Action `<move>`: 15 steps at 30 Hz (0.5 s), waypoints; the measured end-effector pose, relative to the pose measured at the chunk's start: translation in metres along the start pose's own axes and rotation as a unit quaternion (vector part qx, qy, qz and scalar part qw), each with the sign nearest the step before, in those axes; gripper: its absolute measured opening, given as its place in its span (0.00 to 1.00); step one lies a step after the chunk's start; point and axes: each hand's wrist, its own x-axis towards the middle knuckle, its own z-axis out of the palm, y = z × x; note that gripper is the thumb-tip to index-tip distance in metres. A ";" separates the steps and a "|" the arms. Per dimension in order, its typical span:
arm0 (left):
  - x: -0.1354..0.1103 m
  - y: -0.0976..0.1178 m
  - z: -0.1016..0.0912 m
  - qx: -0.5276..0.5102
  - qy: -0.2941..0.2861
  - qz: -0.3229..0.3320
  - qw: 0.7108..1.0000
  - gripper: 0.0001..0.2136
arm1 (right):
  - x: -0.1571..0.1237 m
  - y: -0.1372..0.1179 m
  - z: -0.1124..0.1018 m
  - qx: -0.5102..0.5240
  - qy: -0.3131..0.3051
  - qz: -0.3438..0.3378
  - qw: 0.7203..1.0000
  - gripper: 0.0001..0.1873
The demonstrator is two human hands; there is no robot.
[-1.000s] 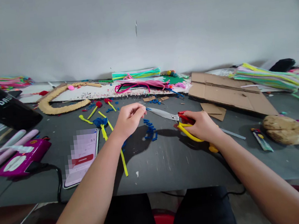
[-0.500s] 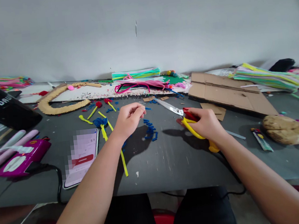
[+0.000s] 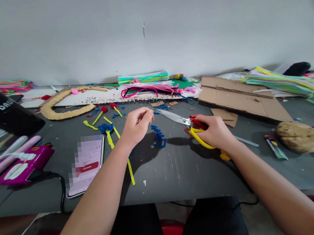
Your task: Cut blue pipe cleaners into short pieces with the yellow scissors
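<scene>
My left hand [image 3: 138,125] is closed in a pinch over the table. A short bit of blue pipe cleaner [image 3: 156,113] shows at its fingertips, mostly hidden by them. My right hand [image 3: 213,130] grips scissors with yellow and red handles [image 3: 201,138]. Their silver blades [image 3: 175,117] point left, with the tips close to my left fingertips. Below the gap between my hands lies a small heap of cut blue pieces [image 3: 158,136]. Left of my left hand are a blue fluffy flower shape [image 3: 106,129] on a yellow stem and a long yellow pipe cleaner [image 3: 131,172].
A phone [image 3: 87,166], a purple device [image 3: 26,166] with a cable and a black bottle [image 3: 7,110] stand left. Flat cardboard [image 3: 241,97], a brown lumpy object [image 3: 299,136] and pastel pipe cleaners [image 3: 279,80] lie right. A curved tan piece [image 3: 67,114] sits at the back left.
The scissors have swung slightly left and their blade tips have come down closer to my left fingertips. My left hand has barely moved.
</scene>
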 end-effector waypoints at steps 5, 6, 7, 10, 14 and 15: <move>0.000 0.000 0.001 -0.014 -0.008 0.001 1.000 0.13 | 0.000 0.003 0.000 -0.014 -0.007 0.000 1.000 0.20; 0.000 0.000 0.001 -0.017 -0.008 0.002 1.000 0.13 | 0.000 0.004 0.001 -0.016 -0.009 0.001 1.000 0.20; 0.000 0.000 0.001 -0.018 -0.008 0.001 1.000 0.14 | -0.001 0.004 0.001 -0.017 -0.010 0.001 1.000 0.20; 0.000 0.000 0.001 -0.020 -0.011 0.000 1.000 0.13 | -0.001 0.004 0.002 -0.018 -0.010 0.002 1.000 0.20; 0.000 0.002 0.001 -0.022 -0.018 0.001 1.000 0.14 | 0.000 0.006 0.002 -0.023 -0.013 -0.004 1.000 0.19; 0.000 0.003 0.001 -0.020 -0.021 0.001 1.000 0.15 | 0.000 0.006 0.002 -0.023 -0.014 -0.009 1.000 0.18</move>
